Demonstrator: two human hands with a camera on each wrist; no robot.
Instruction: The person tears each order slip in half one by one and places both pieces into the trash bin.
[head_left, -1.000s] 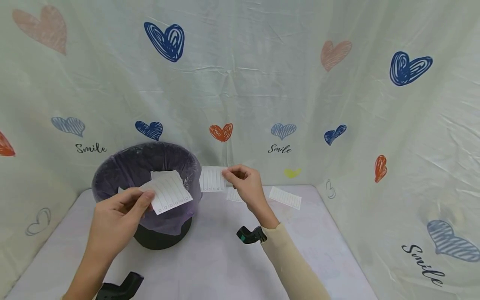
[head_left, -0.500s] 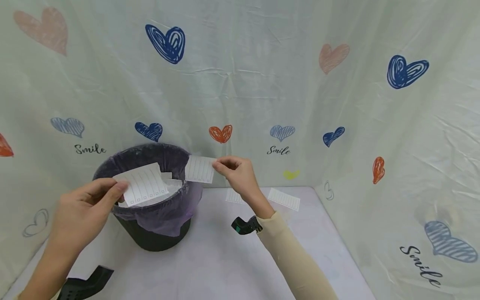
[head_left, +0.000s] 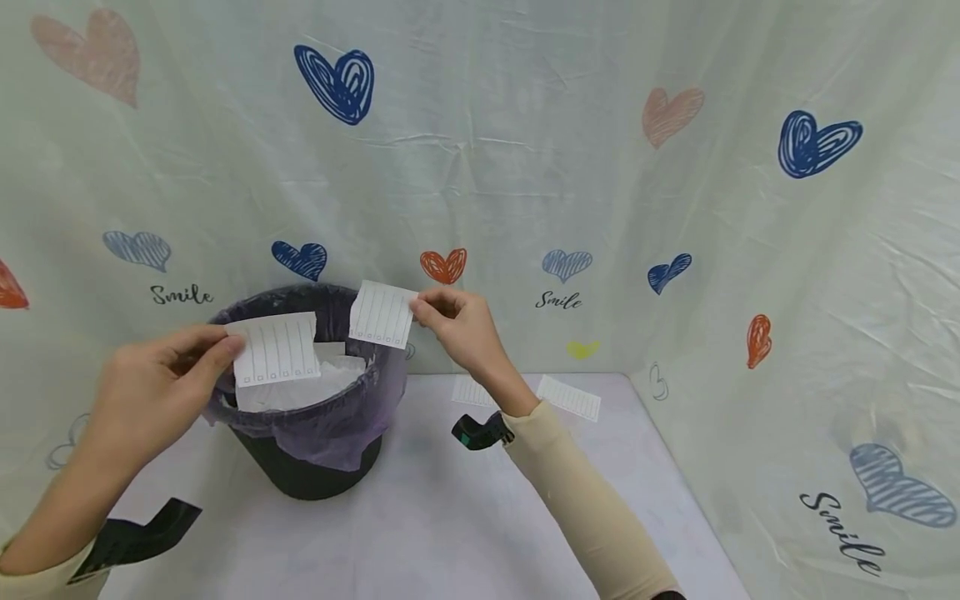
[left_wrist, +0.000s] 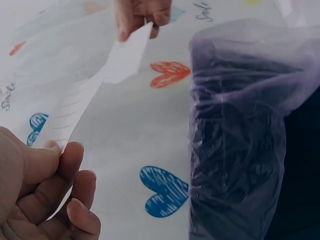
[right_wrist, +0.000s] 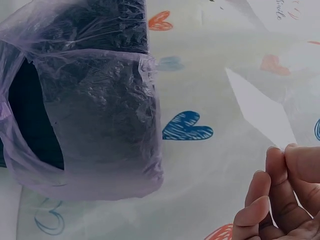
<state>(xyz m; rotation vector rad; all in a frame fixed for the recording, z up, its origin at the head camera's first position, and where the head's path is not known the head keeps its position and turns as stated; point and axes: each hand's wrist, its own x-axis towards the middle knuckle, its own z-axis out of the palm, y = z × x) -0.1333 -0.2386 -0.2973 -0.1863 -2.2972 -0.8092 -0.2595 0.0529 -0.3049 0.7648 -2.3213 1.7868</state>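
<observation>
My left hand [head_left: 161, 387] pinches a torn piece of lined paper [head_left: 277, 348] between thumb and fingers, above the near left part of a dark trash can [head_left: 307, 462]. Over the can's far right rim, my right hand [head_left: 461, 329] pinches a second torn piece of lined paper [head_left: 382, 314] by its right edge. Both pieces carry ruled lines and a row of small boxes along the bottom. A purple plastic liner [head_left: 360, 408] covers the can's rim and folds down outside. White paper [head_left: 300, 393] shows inside the can, partly hidden by the left piece.
On the white table [head_left: 450, 517] behind my right forearm lie two lined paper slips, one partly covered by the arm and one slip [head_left: 570, 397] farther right. A curtain [head_left: 487, 167] printed with hearts and "Smile" encloses the table's back and sides.
The left hand has moved left with its paper, uncovering white paper in the can. The right hand has moved left and up, bringing its piece from beside the can to over its rim.
</observation>
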